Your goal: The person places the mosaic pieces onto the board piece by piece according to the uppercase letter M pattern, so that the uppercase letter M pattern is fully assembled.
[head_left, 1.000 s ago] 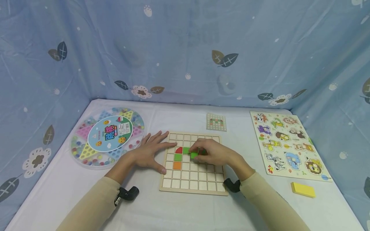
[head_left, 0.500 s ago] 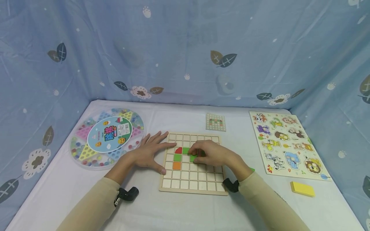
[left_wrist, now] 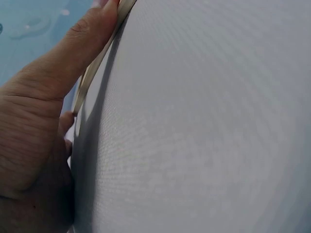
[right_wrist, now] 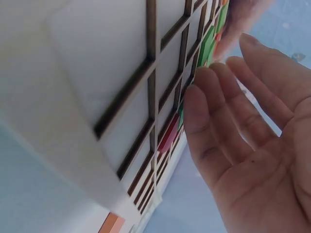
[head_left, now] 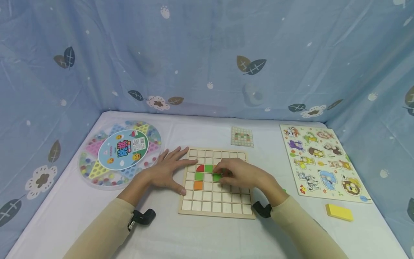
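Observation:
A wooden grid board (head_left: 211,215) lies on the white-covered table. My left hand (head_left: 166,171) rests spread along its left edge, thumb (left_wrist: 77,53) and fingertips on the frame. Over the board's middle hovers my right hand (head_left: 240,173), fingers loosely bent; in the right wrist view its thumb is apart from the fingers and nothing lies between them. Right by its fingertips a green square tile (head_left: 217,177) sits in a cell. To the left are another green tile (head_left: 208,168), a red quarter-round tile (head_left: 200,168), a green one below it and an orange tile (head_left: 198,185). The right hand hides other cells.
A pattern card (head_left: 242,137) lies behind the board. At the left is a round Chinese checkers set (head_left: 123,151) with marbles. An animal knob puzzle (head_left: 318,163) and a yellow block (head_left: 339,212) are at the right. A bit of green shows beside the right forearm.
The green tile pinched by my right hand now lies in its cell; the fingers have let go and shifted slightly right. My left hand has stayed in place.

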Motion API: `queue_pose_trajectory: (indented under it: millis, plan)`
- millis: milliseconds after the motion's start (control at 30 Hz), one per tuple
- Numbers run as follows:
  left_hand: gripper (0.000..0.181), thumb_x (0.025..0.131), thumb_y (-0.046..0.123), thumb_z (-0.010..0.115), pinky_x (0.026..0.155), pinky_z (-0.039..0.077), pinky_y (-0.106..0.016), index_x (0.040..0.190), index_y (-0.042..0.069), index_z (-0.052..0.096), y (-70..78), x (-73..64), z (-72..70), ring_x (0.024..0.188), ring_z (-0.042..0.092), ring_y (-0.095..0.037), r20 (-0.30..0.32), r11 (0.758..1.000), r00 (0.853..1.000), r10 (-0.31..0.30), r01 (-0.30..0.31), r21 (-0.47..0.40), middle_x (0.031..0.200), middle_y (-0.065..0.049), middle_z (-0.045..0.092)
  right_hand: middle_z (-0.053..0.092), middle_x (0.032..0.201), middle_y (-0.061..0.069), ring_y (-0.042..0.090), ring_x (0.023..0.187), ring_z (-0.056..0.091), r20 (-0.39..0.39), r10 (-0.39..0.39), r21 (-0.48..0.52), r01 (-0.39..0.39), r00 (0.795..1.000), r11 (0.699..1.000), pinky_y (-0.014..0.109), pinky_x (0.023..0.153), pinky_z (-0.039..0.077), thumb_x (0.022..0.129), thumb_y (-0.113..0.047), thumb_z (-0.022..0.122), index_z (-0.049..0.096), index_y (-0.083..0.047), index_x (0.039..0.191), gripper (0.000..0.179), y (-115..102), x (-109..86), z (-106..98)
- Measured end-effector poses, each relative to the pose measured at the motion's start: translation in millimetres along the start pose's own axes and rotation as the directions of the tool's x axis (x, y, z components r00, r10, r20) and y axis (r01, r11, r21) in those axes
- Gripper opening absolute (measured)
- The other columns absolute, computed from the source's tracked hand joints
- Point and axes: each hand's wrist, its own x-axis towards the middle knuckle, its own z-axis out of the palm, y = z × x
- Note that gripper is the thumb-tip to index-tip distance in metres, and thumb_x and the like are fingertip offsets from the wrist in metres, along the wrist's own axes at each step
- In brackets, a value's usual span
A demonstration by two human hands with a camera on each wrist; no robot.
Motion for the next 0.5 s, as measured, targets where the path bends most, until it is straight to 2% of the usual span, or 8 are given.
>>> queue_pose_trajectory:
  millis: [233,500]
  plan:
    - [0.109,0.065,0.074,0.084,0.121,-0.005,-0.07,0.158,0.038,0.04,0.3,0.1,-0.3,0.159,-0.002,-0.037,-0.004,1.0,1.0,-0.005,0.005,-0.006,0.174,-0.005,0.005,0.071,0.118,0.001,0.011,0.092,0.063,-0.013,-0.006,0.069,0.007,1.0,0.998,0.031,0.085,0.056,0.099,-0.017,0.07,0.07,-0.011,0.124,0.026,2.2,-7.0,-2.5]
    - [0.109,0.064,0.074,0.083,0.12,-0.005,-0.071,0.158,0.037,0.041,0.2,0.1,1.4,0.159,-0.001,-0.037,-0.008,1.0,1.0,-0.008,0.008,-0.007,0.174,-0.006,0.006,0.071,0.119,0.001,0.011,0.101,0.065,-0.038,-0.008,0.128,0.012,0.999,0.992,0.033,0.091,0.058,0.101,-0.017,0.068,0.069,-0.011,0.125,0.025,6.6,-19.2,-4.8]
